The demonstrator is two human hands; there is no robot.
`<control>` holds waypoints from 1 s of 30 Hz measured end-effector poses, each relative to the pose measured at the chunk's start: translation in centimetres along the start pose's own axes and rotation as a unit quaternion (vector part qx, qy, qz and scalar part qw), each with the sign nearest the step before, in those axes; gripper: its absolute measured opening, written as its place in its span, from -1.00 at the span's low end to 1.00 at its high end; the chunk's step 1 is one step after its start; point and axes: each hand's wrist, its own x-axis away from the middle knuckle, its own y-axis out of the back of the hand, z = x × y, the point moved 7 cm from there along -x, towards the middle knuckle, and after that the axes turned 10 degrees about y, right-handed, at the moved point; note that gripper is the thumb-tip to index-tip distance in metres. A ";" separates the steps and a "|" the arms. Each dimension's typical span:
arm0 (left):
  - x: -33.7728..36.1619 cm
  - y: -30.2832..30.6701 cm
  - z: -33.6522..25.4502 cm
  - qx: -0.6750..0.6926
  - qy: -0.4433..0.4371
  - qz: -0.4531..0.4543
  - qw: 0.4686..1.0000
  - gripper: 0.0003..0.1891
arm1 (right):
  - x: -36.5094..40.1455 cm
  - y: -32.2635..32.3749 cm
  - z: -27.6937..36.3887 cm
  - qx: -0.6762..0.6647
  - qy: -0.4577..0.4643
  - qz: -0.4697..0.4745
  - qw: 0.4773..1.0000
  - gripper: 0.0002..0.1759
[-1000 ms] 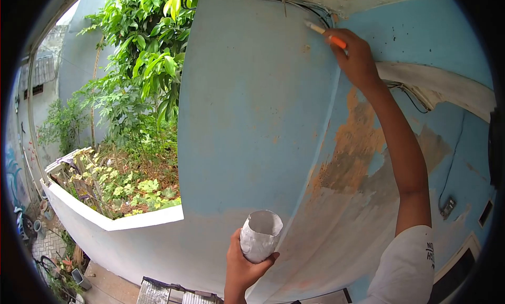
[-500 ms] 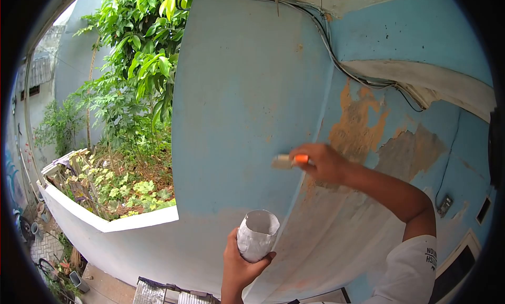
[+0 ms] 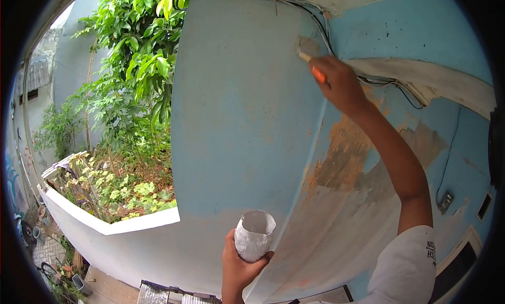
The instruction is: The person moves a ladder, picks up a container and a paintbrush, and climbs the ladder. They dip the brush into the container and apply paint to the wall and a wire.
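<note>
My right hand is raised high and closed round the orange handle of a paintbrush. The brush's bristles reach the upper part of the blue-grey wall, near the corner with the cables; whether they press on it is hard to tell. Low in the middle, my left hand wraps round a white, paint-smeared cup, held upright with its mouth facing up. What lies inside the cup is not clear.
Black cables run along the ceiling edge and down the corner. The right wall has peeled, brown patches. At left, a white ledge borders a planted bed. Corrugated sheets stand below.
My right hand has moved up with the paintbrush, from the middle of the wall to near its top corner. My left hand and the cup have hardly shifted.
</note>
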 end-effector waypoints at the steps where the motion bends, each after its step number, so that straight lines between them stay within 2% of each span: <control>1: 0.0 0.0 0.0 0.000 0.003 -0.001 1.000 -0.04 | 1.9 -0.3 2.1 -0.050 -0.010 0.013 0.999 -0.84; 4: 0.0 0.1 -0.1 -0.016 -0.002 0.001 1.000 -0.04 | 7.0 -0.8 8.7 -0.168 -0.028 0.040 0.985 -0.81; 6: -0.1 0.1 0.4 -0.019 -0.013 0.001 1.000 -0.05 | 10.6 -2.1 12.4 -0.249 -0.026 0.105 0.962 -0.83; 7: -0.1 0.1 0.4 -0.022 -0.024 0.000 0.999 -0.06 | 11.2 -1.9 13.3 -0.247 -0.027 0.106 0.963 -0.83; 9: -0.1 0.0 0.5 -0.019 -0.019 0.009 1.000 -0.05 | 12.1 -3.1 14.7 -0.372 -0.046 0.190 0.907 -0.87; 10: 0.0 -0.1 0.6 -0.019 -0.012 0.016 1.000 -0.04 | 11.5 -2.9 14.1 -0.371 -0.048 0.189 0.908 -0.87; 12: 0.0 -0.1 0.4 -0.022 -0.014 0.019 0.999 -0.04 | 8.1 -2.1 10.8 -0.318 -0.038 0.155 0.935 -0.84; 14: 0.2 -0.2 0.3 -0.022 -0.015 0.019 0.999 -0.04 | 4.5 -1.0 6.0 -0.295 -0.120 0.133 0.938 -0.81; 16: 0.2 -0.1 0.1 -0.023 -0.011 0.016 1.000 -0.03 | 0.9 0.1 2.6 -0.249 -0.120 0.105 0.955 -0.79; 20: 0.1 0.1 -0.3 -0.022 -0.030 -0.001 0.999 -0.06 | -3.9 2.8 -2.5 -0.087 -0.067 -0.028 0.994 -0.77; 21: 0.1 0.1 -0.2 -0.015 -0.019 0.003 1.000 -0.05 | -4.6 2.7 -4.1 -0.087 -0.068 -0.028 0.994 -0.77; 22: 0.1 0.1 -0.1 -0.007 -0.008 0.006 1.000 -0.04 | -5.4 3.3 -5.3 -0.032 -0.040 -0.064 0.997 -0.77; 23: 0.0 0.0 -0.1 -0.007 -0.009 0.005 1.000 -0.04 | -6.0 3.9 -5.5 0.023 -0.011 -0.102 0.994 -0.77; 27: 0.1 0.1 -0.1 -0.019 -0.016 -0.001 1.000 -0.05 | -6.8 2.9 -5.6 0.052 -0.037 -0.109 0.992 -0.77; 30: 0.0 0.0 0.2 -0.018 -0.006 0.003 1.000 -0.05 | -5.2 1.1 -3.3 0.060 -0.010 -0.110 0.992 -0.75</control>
